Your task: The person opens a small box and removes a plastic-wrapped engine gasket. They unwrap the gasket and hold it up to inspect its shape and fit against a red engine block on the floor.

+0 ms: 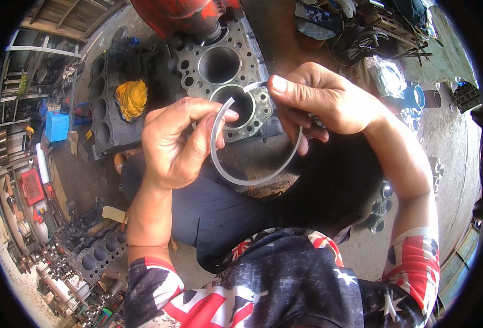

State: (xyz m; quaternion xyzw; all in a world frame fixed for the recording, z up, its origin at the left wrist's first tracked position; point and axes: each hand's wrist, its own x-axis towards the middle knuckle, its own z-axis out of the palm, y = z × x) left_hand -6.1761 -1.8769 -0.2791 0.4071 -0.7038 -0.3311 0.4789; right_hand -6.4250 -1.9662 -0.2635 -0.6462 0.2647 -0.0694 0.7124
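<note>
Between my hands is a thin grey metal ring with a gap at its top, a piston ring (252,181). My left hand (178,139) pinches one end of it between thumb and fingers. The other end is in my right hand (318,101), thumb on top and fingers curled below. The ring hangs over my lap, just in front of an engine block (258,57). Behind the gap shows the block's nearest cylinder bore (240,106), partly hidden by my hands. Another open bore (219,64) lies beyond it.
A red machine (181,16) stands over the block's far end. At left, a dark engine block (102,106) carries a yellow cloth (131,99). Another block (96,256) lies at lower left near shelves of tools. Cylindrical parts (383,199) stand on the floor at right.
</note>
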